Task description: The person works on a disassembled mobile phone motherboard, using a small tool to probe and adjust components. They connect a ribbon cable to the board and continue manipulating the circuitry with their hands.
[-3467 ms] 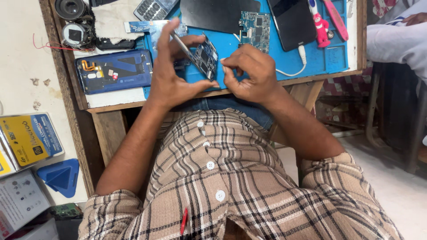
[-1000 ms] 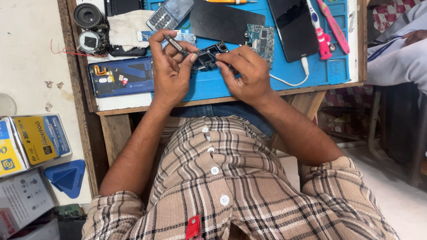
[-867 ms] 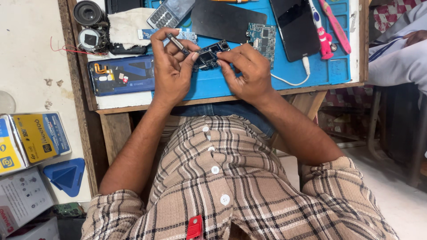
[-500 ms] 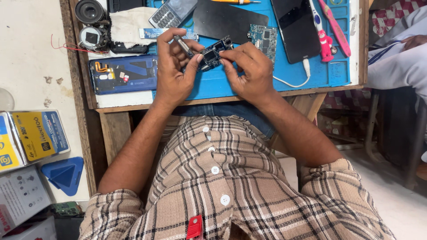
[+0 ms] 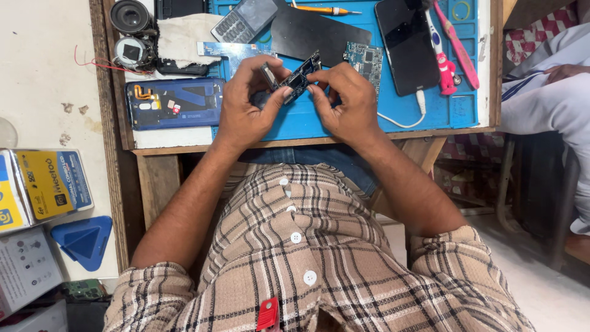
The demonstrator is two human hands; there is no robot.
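Two hands meet over the blue work mat (image 5: 344, 117), and between them sits a small dark circuit board (image 5: 299, 77), lifted clear of the mat and tilted up on edge. The left hand (image 5: 246, 107) pinches its near end, thumb and forefinger closed on it, with what looks like a slim metal tool held alongside. The right hand (image 5: 344, 101) clamps the far end from above, fingertips pressed to the edge. Held that way, the board's face turns toward the person's eyes, probably for a close look at the small parts.

Crowded bench, though. Just behind the hands lies a green circuit board (image 5: 367, 59) and a flat black panel (image 5: 319, 37). To the right, a dark smartphone (image 5: 407, 46) with a white cable (image 5: 405, 117), then a pink brush (image 5: 458, 43). To the left, an opened blue phone back (image 5: 174, 102), a white cloth (image 5: 187, 37), and a keypad phone (image 5: 246, 18) above. Little bare mat is left near the hands for setting the board down. Another person's grey sleeve (image 5: 547, 92) sits well apart at the right edge.
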